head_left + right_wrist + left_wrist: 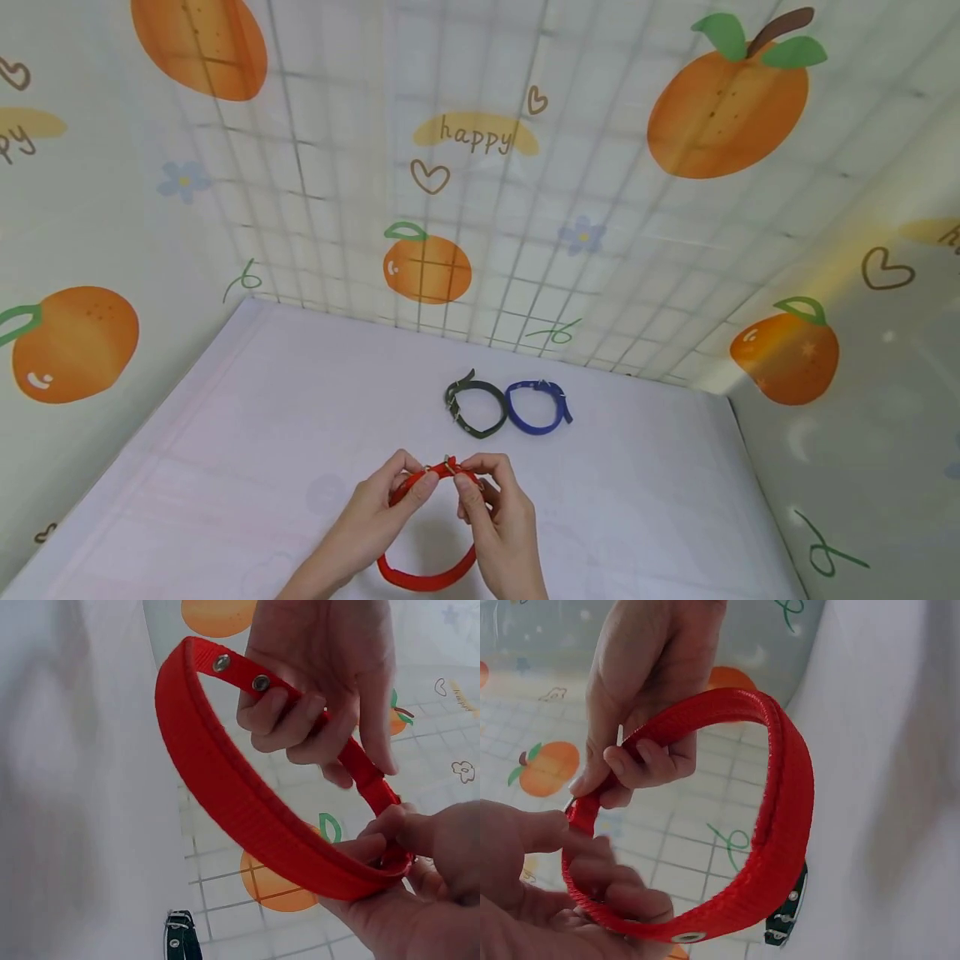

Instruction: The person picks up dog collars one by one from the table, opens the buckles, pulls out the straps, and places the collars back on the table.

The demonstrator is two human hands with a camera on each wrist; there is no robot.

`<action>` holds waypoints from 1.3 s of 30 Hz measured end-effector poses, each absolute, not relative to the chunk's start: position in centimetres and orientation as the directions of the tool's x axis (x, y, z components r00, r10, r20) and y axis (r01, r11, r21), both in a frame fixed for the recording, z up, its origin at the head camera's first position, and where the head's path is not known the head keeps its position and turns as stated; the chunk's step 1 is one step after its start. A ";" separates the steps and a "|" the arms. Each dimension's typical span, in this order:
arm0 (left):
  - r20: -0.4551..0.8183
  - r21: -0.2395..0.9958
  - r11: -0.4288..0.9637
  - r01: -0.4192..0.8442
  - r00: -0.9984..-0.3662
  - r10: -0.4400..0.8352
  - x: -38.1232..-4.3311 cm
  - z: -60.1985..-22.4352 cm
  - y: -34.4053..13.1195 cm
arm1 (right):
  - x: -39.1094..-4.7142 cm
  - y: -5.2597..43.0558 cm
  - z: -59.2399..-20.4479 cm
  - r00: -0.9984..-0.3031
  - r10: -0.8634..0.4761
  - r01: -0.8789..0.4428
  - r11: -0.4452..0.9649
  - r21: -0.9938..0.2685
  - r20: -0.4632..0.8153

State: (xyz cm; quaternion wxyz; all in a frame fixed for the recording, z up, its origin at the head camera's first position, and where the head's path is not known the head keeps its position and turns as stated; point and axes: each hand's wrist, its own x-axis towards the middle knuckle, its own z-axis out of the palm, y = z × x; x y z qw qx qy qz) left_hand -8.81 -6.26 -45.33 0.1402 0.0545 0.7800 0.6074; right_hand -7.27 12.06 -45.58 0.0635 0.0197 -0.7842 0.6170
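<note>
A red collar [426,581], bent into a loop, is held up between both hands close to the front of the table. My left hand [378,512] grips the band on its left side, thumb along the top. With thumb and fingers, my right hand [501,517] pinches the strap at the buckle end. Metal eyelets [260,682] show in the strap near the left hand's fingers in the right wrist view. The buckle [450,463] is partly covered by fingertips. Beyond the hands lie a dark green collar [489,431] and a blue collar [534,430], side by side.
A white-covered table [247,417] spreads under the hands. Behind it rises a wire grid covered by a sheet printed with oranges [427,268], and similar printed sheets stand at left and right.
</note>
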 end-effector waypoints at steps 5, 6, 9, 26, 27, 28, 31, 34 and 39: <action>-0.096 0.966 0.257 -0.013 -0.944 0.314 -8.7 -45.2 -6.3 | -7.3 12.2 -45.7 -0.991 0.036 -0.116 0.231 -0.966 0.128; -0.089 0.967 0.256 -0.004 -0.942 0.322 -8.6 -45.1 -6.3 | -7.3 12.2 -45.7 -0.990 0.033 -0.123 0.230 -0.965 0.134; -0.081 0.965 0.260 0.008 -0.941 0.330 -8.6 -45.0 -6.4 | -7.4 12.2 -45.8 -0.989 0.027 -0.134 0.229 -0.964 0.144; -0.171 0.954 0.284 -0.095 -0.952 0.254 -8.7 -45.4 -6.5 | -7.3 12.3 -45.6 -0.989 0.062 -0.120 0.212 -0.970 0.136; -0.173 0.953 0.286 -0.096 -0.950 0.259 -8.7 -45.5 -6.5 | -7.3 12.3 -45.7 -0.989 0.064 -0.119 0.213 -0.970 0.136; -0.170 0.953 0.290 -0.089 -0.949 0.264 -8.7 -45.6 -6.5 | -7.3 12.2 -45.7 -0.988 0.070 -0.118 0.215 -0.970 0.135; -0.155 0.947 0.316 -0.059 -0.945 0.289 -8.6 -45.7 -6.5 | -7.3 12.1 -45.7 -0.988 0.094 -0.095 0.220 -0.971 0.118; -0.145 0.941 0.338 -0.032 -0.938 0.315 -8.6 -45.9 -6.5 | -7.2 12.0 -45.6 -0.987 0.123 -0.071 0.217 -0.974 0.100; -0.141 0.923 0.384 0.002 -0.928 0.344 -8.5 -46.1 -6.7 | -7.4 12.2 -45.5 -0.969 0.218 -0.083 0.138 -0.987 0.112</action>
